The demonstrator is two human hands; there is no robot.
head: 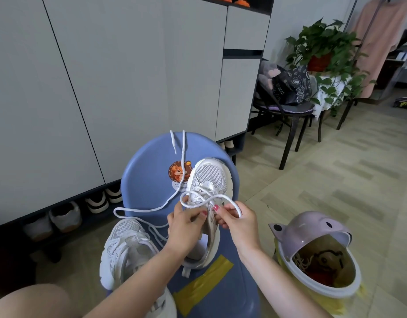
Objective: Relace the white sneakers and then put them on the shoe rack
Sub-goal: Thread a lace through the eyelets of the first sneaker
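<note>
While both hands pinch lace loops over the sneaker [208, 180] on the blue stool [147, 171], left hand [186, 226] and right hand [234, 220], lacing appears nearly complete. Second sneaker [123, 249] sits beside it, apparently unlaced; racking remains.

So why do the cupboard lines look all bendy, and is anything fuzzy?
Head view: the wide lens bows the cupboard doors and floor towards the edges; light is soft and even, with no strong glare; the hands, left and right, and the sneaker look sharp; the far clothes rack looks softer.
</note>
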